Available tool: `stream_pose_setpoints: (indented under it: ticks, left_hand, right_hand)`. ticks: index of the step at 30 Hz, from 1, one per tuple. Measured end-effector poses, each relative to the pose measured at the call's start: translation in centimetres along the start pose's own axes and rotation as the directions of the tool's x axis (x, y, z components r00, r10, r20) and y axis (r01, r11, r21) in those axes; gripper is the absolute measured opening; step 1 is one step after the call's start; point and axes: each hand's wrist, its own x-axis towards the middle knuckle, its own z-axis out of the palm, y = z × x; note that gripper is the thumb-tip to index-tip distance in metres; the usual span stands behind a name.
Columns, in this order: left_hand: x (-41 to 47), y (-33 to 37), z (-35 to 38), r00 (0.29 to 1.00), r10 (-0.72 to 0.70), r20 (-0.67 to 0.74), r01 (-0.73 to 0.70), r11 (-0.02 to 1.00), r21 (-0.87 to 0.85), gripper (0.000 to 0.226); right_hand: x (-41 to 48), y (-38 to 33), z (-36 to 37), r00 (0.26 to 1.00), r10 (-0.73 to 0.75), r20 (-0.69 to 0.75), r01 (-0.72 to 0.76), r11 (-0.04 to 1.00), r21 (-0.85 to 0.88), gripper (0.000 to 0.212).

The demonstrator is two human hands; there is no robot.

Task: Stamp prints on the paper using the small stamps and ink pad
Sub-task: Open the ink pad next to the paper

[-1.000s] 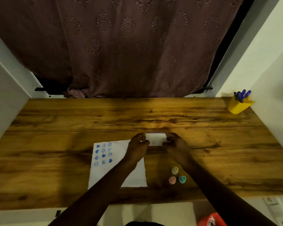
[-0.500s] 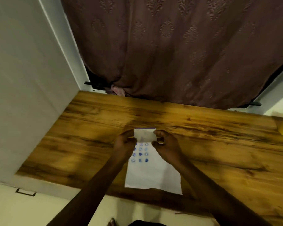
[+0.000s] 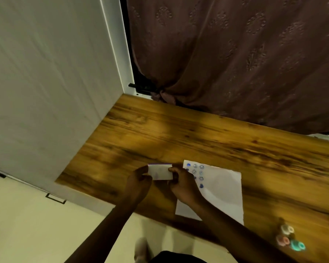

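Note:
Both hands hold a small white ink pad with a blue top edge just above the wooden table. My left hand grips its left end and my right hand grips its right end. A white paper lies to the right, with several blue stamp prints near its top left corner; my right hand and forearm cover part of it. Three small stamps, a cream one, a pink one and a teal one, stand together at the table's near right.
A white wall panel rises along the table's left side. A maroon patterned curtain hangs behind the far edge. The near table edge runs diagonally, with pale floor below it.
The view has swung far to the left. Both hands have carried the ink pad left, off the top of the paper, to the table's left part. The yellow pen holder has left the view.

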Motion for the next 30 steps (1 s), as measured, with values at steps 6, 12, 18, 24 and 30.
stream_pose_setpoints:
  ticks: [6,12,18,24,30]
  left_hand:
    - [0.0,-2.3,-0.5,0.996,-0.049,0.081,0.048,0.999,0.011,0.042]
    - [0.5,-3.4,-0.3,0.991,0.006,0.133,-0.034,0.978,0.204,0.046]
    - [1.3,-3.6,-0.7,0.977,0.185,0.105,-0.211,0.894,0.395,0.053]
    - [2.7,-3.0,-0.8,0.888,0.356,0.292,-0.460,0.683,0.567,0.060]
    - [4.0,-2.7,-0.8,0.876,0.308,0.372,-0.480,0.640,0.600,0.057]
  right_hand:
    - [-0.1,-0.2,2.0,0.999,0.040,0.031,-0.038,0.998,-0.049,0.049]
    - [-0.5,0.2,2.4,1.000,0.018,0.000,-0.018,0.995,-0.098,0.050]
    - [-0.6,0.3,2.1,1.000,0.000,-0.019,-0.002,0.995,-0.103,0.050]
    - [-0.4,0.5,1.9,0.998,0.026,-0.061,-0.033,0.993,-0.116,0.048]
    - [-0.3,1.0,2.1,0.998,0.009,-0.063,-0.013,0.997,-0.078,0.047]
